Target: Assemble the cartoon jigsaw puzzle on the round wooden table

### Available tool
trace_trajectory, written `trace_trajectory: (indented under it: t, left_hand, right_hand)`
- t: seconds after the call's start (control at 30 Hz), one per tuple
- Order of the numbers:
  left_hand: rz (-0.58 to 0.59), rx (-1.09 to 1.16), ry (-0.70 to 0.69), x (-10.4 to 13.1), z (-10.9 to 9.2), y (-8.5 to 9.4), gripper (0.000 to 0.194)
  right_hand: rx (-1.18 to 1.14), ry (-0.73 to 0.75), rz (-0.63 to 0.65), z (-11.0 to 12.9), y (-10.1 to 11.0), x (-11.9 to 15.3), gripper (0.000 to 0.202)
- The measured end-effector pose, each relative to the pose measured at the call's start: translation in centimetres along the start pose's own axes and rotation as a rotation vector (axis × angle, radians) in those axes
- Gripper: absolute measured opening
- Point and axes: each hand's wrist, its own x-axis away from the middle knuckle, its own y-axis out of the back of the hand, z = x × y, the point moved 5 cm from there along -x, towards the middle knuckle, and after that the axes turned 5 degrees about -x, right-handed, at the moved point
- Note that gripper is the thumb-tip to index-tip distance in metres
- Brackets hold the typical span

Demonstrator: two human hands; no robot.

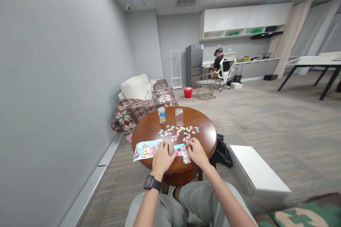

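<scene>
My left hand [163, 159], with a black watch at the wrist, lies over the right end of a cartoon picture sheet [146, 150], its fingers apart and its thumb near a partly joined puzzle [179, 149]. At the right edge of that puzzle is my right hand [196, 150], its fingers bent together; whether a piece is between them is too small to tell. Loose puzzle pieces [177, 131] are scattered beyond both hands on the round brown table [205, 124].
A jar with a blue and yellow label [161, 116] and a clear jar [179, 117] stand at the back of the table. A white box [257, 166] is on the floor at the right. Further off, a person [218, 62] sits by a counter.
</scene>
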Motion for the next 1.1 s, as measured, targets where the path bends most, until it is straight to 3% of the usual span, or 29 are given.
trace_trajectory:
  t: [0.2,0.43,0.6,1.1]
  left_hand:
    - [0.023,0.036,-0.051,-0.02,-0.14,0.03,0.043]
    - [0.024,0.112,-0.038,-0.16,0.05,-0.28,0.045]
    - [0.011,0.111,-0.054,-0.19,-0.06,-0.16,0.034]
    - [-0.020,0.141,-0.134,0.13,-0.01,-0.60,0.037]
  right_hand:
    - [0.186,-0.036,0.009,0.09,-0.36,-0.03,0.022]
    - [0.213,-0.041,0.061,0.09,-0.35,-0.16,0.021]
    - [0.234,-0.078,0.105,0.81,-0.20,-0.09,0.021]
    - [0.370,-0.124,0.117,0.08,-0.84,0.44,0.034]
